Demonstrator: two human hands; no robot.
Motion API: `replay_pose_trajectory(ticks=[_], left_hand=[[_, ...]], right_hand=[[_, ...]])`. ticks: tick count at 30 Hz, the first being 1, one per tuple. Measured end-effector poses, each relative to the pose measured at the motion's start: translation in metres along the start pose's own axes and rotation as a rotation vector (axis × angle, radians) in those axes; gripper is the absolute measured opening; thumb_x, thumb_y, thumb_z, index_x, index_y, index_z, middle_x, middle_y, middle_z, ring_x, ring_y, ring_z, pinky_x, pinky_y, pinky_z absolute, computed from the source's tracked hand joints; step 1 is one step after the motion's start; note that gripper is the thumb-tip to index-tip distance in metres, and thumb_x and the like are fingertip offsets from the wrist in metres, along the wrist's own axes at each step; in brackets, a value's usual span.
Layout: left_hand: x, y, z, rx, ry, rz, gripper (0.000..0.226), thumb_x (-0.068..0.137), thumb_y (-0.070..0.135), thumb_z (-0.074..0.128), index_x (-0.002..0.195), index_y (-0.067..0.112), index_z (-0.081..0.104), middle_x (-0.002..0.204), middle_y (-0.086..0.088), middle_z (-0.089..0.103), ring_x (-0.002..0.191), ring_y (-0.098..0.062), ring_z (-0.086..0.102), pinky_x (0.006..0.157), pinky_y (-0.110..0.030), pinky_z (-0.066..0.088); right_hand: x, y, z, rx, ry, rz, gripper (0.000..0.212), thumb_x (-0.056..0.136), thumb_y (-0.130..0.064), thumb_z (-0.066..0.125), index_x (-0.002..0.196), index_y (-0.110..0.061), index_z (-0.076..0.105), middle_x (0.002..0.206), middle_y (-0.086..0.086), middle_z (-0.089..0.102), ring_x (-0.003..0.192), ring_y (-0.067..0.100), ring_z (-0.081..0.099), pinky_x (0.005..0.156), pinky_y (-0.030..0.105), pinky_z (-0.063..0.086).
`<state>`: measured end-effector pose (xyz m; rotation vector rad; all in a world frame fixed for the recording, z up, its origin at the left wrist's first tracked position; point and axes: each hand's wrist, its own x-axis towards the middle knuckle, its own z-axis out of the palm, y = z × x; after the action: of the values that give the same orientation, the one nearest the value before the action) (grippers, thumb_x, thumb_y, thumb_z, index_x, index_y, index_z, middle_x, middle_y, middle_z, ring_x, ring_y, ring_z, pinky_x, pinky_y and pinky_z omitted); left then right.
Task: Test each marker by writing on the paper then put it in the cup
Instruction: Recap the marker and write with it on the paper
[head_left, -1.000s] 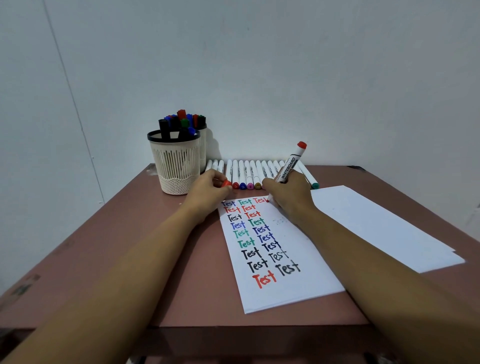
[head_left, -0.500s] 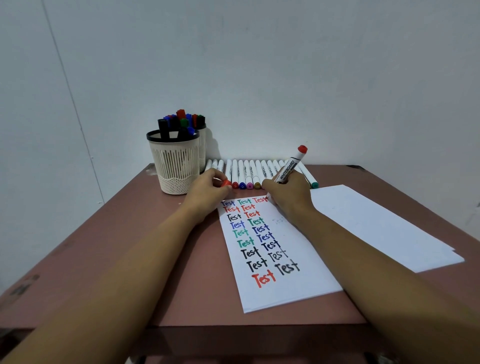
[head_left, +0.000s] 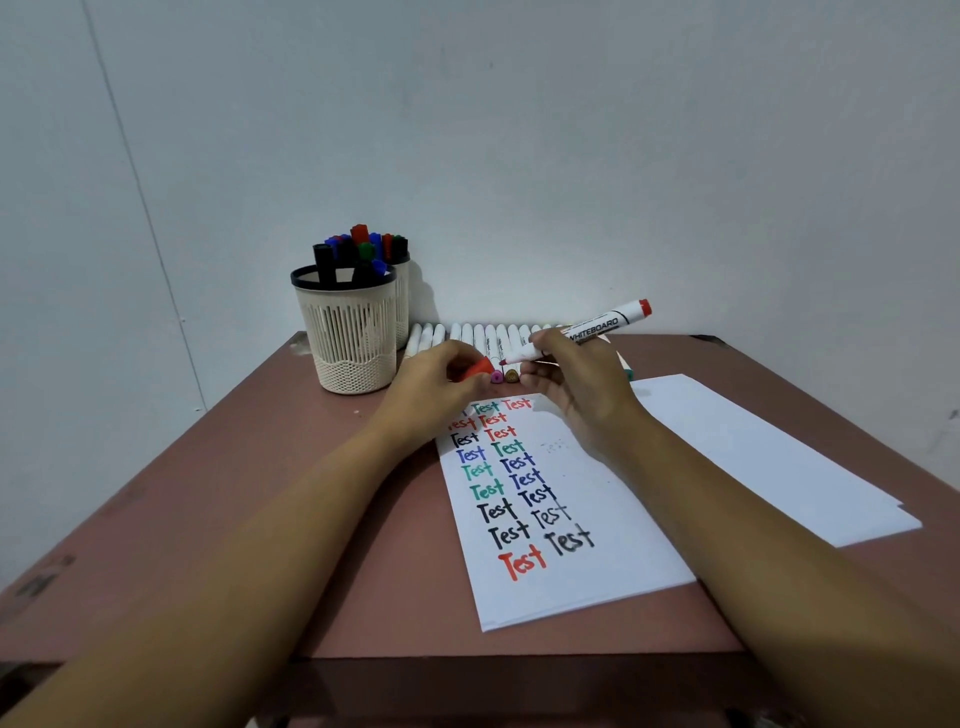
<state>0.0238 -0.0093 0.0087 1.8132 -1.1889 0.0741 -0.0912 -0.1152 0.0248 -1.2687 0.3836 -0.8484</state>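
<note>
Cap first, cup second, judging by how things lie. Pinches the red cap in the curled fingers of the left hand, low over the far edge of the paper. Grips the red marker round its barrel with the right hand, bare tip aimed left at the cap, near it but not yet in, tail end tilted up to the right. Holds both just in front of the row of markers lying along the back of the desk. Cannot tell which way the cap's mouth faces.

For a clean recap:
- Turn the cap's mouth squarely toward the tip before closing the gap, to keep ink off the fingers.
- Hold the barrel steady and slide the cap on along the marker's own line, not at an angle.
- Press until firmly seated, probably to a hard stop.
- Keep the wet tip off the paper, already lined with rows of "Test".

Then carry left to the cup at the back left of the desk, already crowded with markers. Look for a gap and lower in upright rather than forcing. Mind the row behind on the way across.
</note>
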Motion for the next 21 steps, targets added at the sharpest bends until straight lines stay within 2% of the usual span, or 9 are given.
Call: replay_pose_trajectory(ticks=[2,7,9,11,15,21], left_hand=[[-0.001,0.002,0.001,0.021,-0.016,0.033,0.024,0.087,0.016,0.062,0.110,0.011,0.063,0.094,0.005,0.061,0.083,-0.007,0.054,0.068,-0.003,0.038],[-0.003,0.005,0.002,-0.010,-0.035,0.076,0.023,0.087,0.015,0.062,0.110,0.012,0.063,0.096,0.004,0.063,0.085,-0.008,0.057,0.071,-0.004,0.039],[-0.004,0.005,0.003,-0.051,-0.050,0.084,0.022,0.087,0.017,0.062,0.109,0.016,0.062,0.094,0.002,0.066,0.085,-0.011,0.061,0.076,-0.016,0.046],[-0.004,0.005,0.003,-0.062,-0.045,0.087,0.019,0.088,0.020,0.061,0.107,0.018,0.062,0.089,0.001,0.067,0.080,-0.012,0.062,0.073,-0.023,0.047],[-0.005,0.008,0.004,-0.049,-0.022,0.100,0.015,0.092,0.020,0.056,0.103,0.014,0.064,0.077,0.016,0.058,0.066,0.004,0.054,0.060,-0.006,0.037],[-0.008,0.012,0.009,-0.111,-0.028,0.067,0.024,0.096,0.023,0.049,0.098,0.006,0.067,0.069,0.011,0.057,0.060,0.003,0.051,0.055,-0.008,0.036]], right_hand=[[0.000,0.000,0.001,-0.009,-0.021,-0.002,0.018,0.090,-0.001,0.053,0.075,-0.005,0.060,0.062,0.005,0.058,0.055,0.012,0.058,0.055,0.020,0.053],[0.001,0.003,0.000,-0.064,-0.037,0.019,0.013,0.091,-0.003,0.053,0.079,-0.002,0.060,0.067,0.009,0.058,0.059,0.013,0.059,0.059,0.022,0.055],[0.000,0.005,0.002,-0.085,-0.060,0.038,0.015,0.092,-0.006,0.056,0.078,-0.004,0.060,0.065,0.007,0.058,0.057,0.011,0.057,0.056,0.021,0.053],[-0.001,0.006,0.000,-0.136,-0.071,0.041,0.018,0.092,-0.014,0.059,0.075,-0.007,0.060,0.063,0.005,0.054,0.054,0.009,0.051,0.053,0.020,0.047],[-0.002,0.007,-0.002,-0.125,-0.085,0.078,0.026,0.092,-0.021,0.061,0.071,-0.007,0.056,0.060,0.004,0.049,0.050,0.009,0.043,0.049,0.020,0.040],[-0.006,0.007,0.002,0.040,-0.121,0.127,0.020,0.093,-0.014,0.058,0.075,-0.005,0.056,0.060,0.004,0.050,0.049,0.008,0.044,0.044,0.017,0.043]])
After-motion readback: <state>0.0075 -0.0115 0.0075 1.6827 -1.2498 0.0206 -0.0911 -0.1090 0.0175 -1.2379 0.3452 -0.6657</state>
